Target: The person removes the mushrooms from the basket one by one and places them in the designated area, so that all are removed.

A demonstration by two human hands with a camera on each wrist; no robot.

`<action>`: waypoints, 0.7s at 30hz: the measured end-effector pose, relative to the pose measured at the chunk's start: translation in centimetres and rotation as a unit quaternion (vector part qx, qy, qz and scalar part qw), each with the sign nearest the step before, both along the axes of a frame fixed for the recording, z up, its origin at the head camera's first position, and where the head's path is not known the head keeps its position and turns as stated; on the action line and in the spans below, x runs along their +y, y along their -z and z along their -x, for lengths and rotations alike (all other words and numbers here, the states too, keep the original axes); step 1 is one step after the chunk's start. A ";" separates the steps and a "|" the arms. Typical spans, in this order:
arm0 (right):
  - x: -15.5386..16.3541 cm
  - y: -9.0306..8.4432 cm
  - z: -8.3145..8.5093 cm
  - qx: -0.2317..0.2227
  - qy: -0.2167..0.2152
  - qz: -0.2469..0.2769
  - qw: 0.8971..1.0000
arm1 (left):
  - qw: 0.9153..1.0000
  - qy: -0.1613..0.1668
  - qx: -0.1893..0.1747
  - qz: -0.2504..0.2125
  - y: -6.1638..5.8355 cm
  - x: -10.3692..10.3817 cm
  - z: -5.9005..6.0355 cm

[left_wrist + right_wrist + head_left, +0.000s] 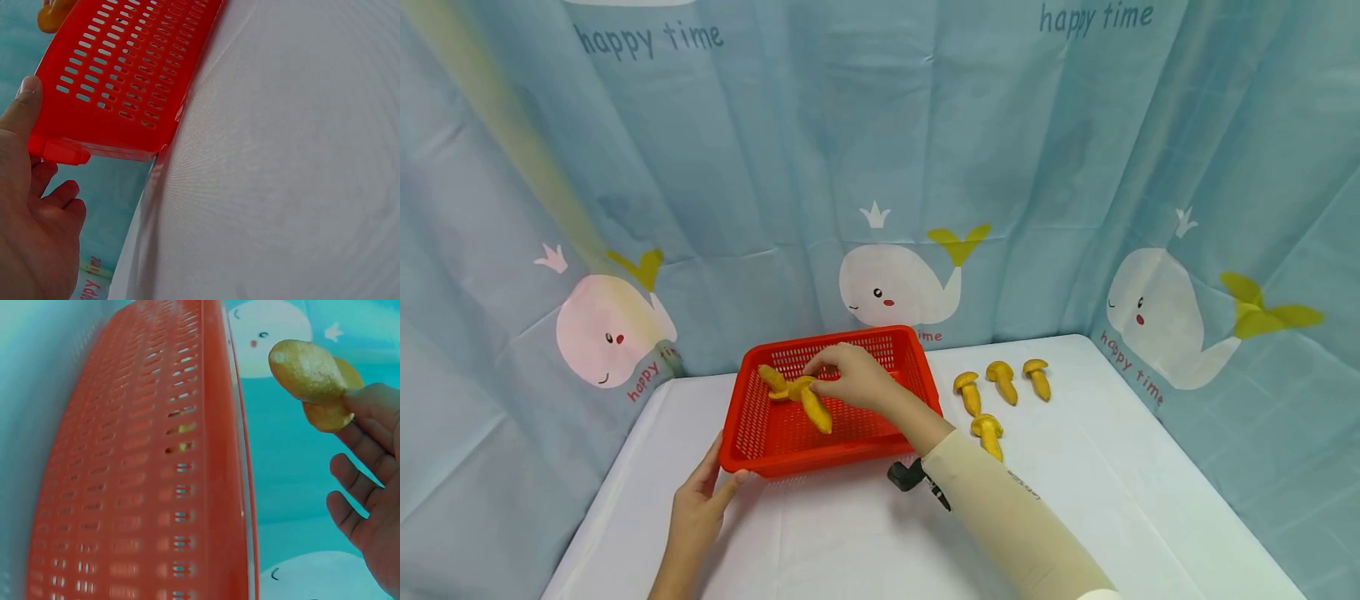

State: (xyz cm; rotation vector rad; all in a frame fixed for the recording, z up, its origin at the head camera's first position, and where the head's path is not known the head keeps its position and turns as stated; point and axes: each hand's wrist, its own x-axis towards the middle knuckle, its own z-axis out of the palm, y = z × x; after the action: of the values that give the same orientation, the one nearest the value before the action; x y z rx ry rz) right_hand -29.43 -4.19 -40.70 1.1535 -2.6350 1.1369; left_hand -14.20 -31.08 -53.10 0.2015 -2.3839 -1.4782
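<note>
- Your right hand (850, 379) pinches a yellow mushroom (816, 410) by its cap, thumb against fingertips; the ring and little fingers curl loosely, holding nothing.
- That mushroom hangs above the red basket (850, 455), left of its middle toward ten o'clock, stem pointing to about five.
- Your left hand (698, 502) grips the basket's corner at eight o'clock, thumb on one side and fingers on the other.
- A second mushroom (769, 377) lies in the basket at ten o'clock, its stem toward eleven.
- Four loose mushrooms (987, 435) lie on the white table (805, 533) at about three o'clock from the basket, caps away from you, stems toward five.
- Each mushroom looks light and probably firm, so a gentle fingertip pinch should be enough; what it is made of, you cannot tell by eye.
- The smooth, rounded surface may slip or roll. Take hold where cap meets stem, since the flare gives your fingers a stop.
- If the piece is brittle, that neck would be its weak point; don't twist it.
- The basket looks like thin, slotted plastic, light enough to slide; steady it by the rim.
</note>
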 end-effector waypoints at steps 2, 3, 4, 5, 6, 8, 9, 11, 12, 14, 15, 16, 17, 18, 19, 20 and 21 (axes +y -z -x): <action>0.7 -0.1 -0.3 0.004 0.000 0.008 1.000 | 1.000 -0.003 -0.006 0.006 -0.1 0.0 0.0; 1.0 -0.1 -0.5 0.005 -0.001 0.012 1.000 | 1.000 -0.005 -0.007 0.006 -0.1 0.0 0.0; 1.3 -0.2 -0.7 0.008 0.000 0.013 1.000 | 1.000 -0.005 -0.008 0.006 -0.1 0.0 0.0; 1.6 -0.3 -0.9 0.008 0.000 0.016 1.000 | 1.000 -0.006 -0.008 0.006 -0.1 0.0 0.0; 1.8 -0.4 -1.0 0.010 0.000 0.018 1.000 | 1.000 -0.005 -0.007 0.006 -0.2 -0.1 0.0; 2.4 -0.6 -1.3 0.015 0.000 0.020 1.000 | 1.000 -0.001 -0.005 0.005 -0.2 -0.1 0.1; 2.7 -0.7 -1.4 0.020 0.002 0.019 1.000 | 1.000 0.002 -0.003 0.004 -0.2 -0.1 0.1; 3.3 -0.9 -1.6 0.028 0.001 0.023 0.999 | 1.000 0.002 -0.001 0.005 -0.2 -0.1 0.2; 3.6 -1.0 -1.7 0.032 0.000 0.024 0.999 | 1.000 0.002 -0.001 0.006 -0.3 -0.1 0.2; 4.1 -1.1 -1.9 0.037 0.000 0.030 0.999 | 1.000 -0.001 -0.001 0.012 -0.3 -0.1 0.2; 4.4 -1.1 -2.0 0.039 0.001 0.030 0.999 | 1.000 -0.003 0.002 0.013 -0.3 -0.1 0.2; 4.7 -1.1 -2.1 0.038 0.001 0.033 0.999 | 1.000 -0.004 0.003 0.013 -0.3 0.0 0.2; 5.0 -1.0 -2.2 0.039 0.004 0.034 0.999 | 1.000 -0.004 0.003 0.014 -0.3 0.0 0.1; 5.3 -1.0 -2.2 0.038 0.007 0.034 0.999 | 1.000 -0.003 0.002 0.012 -0.3 0.0 0.1; 5.6 -1.0 -2.4 0.038 0.009 0.038 0.999 | 1.000 -0.002 0.002 0.010 -0.3 0.0 0.1; 5.9 -0.9 -2.5 0.037 0.012 0.040 0.998 | 1.000 -0.001 0.003 0.008 -0.3 0.0 0.0; 6.3 -0.9 -2.6 0.038 0.015 0.041 0.998 | 1.000 0.001 0.003 0.006 -0.3 0.0 0.0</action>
State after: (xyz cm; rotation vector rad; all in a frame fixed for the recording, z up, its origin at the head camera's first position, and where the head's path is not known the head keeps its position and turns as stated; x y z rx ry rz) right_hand -26.79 2.13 -39.80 1.1168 -2.5166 1.1596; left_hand -14.21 -31.08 -52.81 0.1931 -2.3885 -1.4636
